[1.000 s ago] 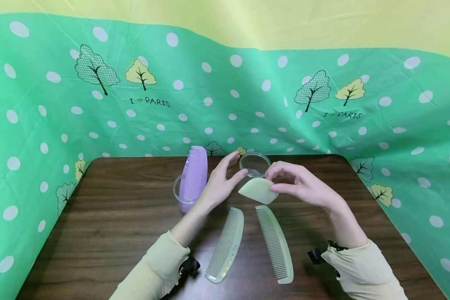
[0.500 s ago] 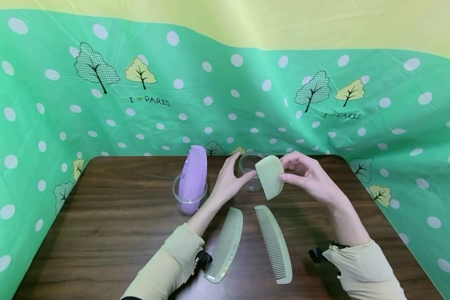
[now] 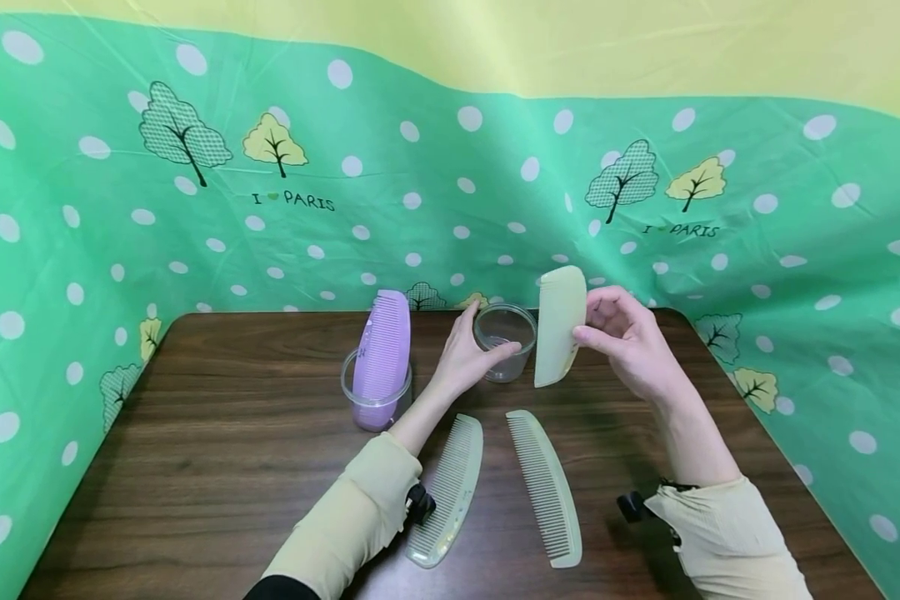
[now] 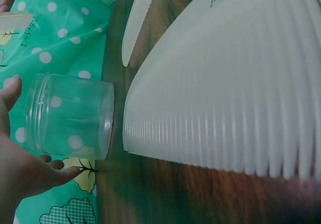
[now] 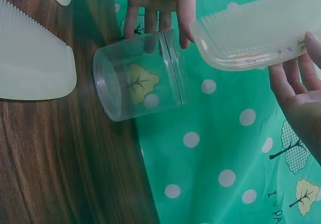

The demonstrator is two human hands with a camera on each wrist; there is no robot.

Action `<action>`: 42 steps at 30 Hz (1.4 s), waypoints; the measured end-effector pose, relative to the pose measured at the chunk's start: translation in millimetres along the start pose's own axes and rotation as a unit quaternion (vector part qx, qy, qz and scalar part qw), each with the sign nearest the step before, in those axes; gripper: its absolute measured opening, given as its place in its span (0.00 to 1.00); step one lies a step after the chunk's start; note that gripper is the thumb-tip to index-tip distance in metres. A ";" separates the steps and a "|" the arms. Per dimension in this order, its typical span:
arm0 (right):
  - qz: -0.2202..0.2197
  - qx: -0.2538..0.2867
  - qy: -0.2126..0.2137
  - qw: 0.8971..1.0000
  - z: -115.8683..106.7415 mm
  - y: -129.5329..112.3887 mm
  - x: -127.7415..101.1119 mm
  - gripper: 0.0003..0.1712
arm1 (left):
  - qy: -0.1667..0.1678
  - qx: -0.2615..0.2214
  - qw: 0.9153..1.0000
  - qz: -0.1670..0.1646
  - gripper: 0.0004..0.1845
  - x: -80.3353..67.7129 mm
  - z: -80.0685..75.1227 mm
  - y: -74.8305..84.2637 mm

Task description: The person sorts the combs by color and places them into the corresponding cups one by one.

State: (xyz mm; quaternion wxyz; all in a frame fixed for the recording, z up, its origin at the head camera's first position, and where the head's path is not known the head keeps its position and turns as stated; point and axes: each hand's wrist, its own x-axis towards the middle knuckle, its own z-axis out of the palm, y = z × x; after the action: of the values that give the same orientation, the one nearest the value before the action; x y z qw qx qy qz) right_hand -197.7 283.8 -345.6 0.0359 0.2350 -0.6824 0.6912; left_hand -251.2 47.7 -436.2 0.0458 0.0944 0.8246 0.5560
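My right hand (image 3: 626,340) pinches the comb (image 3: 560,325) by its spine (image 5: 241,64) | comb aloft, near the jar (image 3: 507,332) | my left hand (image 3: 467,360) is spread wide at the jar, contact unclear | likely light, stiff, slick; spine seems my safest hold

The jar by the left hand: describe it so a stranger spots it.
Find the dark table and, near its far edge, the left hand. Beside that hand stands a clear jar. Unlike the other jar, holding a purple comb, it is empty.
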 end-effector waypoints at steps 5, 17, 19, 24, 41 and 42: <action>-0.009 0.036 0.049 0.998 -2.2 1.3 2.1 0.22 | -0.005 -0.005 1.000 -0.006 0.59 5.4 4.1 -2.1; -0.033 0.101 0.128 0.986 -10.2 -2.6 9.2 0.19 | -0.012 -0.013 1.000 -0.002 0.58 15.3 6.4 -5.2; -0.040 0.109 0.131 0.985 -10.5 -2.2 11.0 0.19 | -0.013 -0.017 1.000 0.003 0.57 15.3 6.3 -5.8; -0.053 0.125 0.142 0.981 -9.3 -0.6 15.3 0.19 | -0.013 -0.021 1.000 0.011 0.56 15.1 5.7 -8.7; -0.043 0.139 0.196 0.970 8.7 7.0 37.8 0.19 | -0.026 -0.012 0.999 0.020 0.55 2.5 -6.8 -14.0; -0.041 0.139 0.196 0.970 10.0 8.0 39.4 0.19 | -0.028 -0.011 0.999 0.020 0.54 1.0 -7.4 -13.9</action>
State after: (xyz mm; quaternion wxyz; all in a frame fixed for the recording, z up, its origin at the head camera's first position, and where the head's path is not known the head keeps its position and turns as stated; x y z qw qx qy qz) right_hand -232.8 262.9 -338.8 0.1644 0.1253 -0.5492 0.8097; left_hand -255.0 36.1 -446.3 0.0583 0.1260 0.8149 0.5627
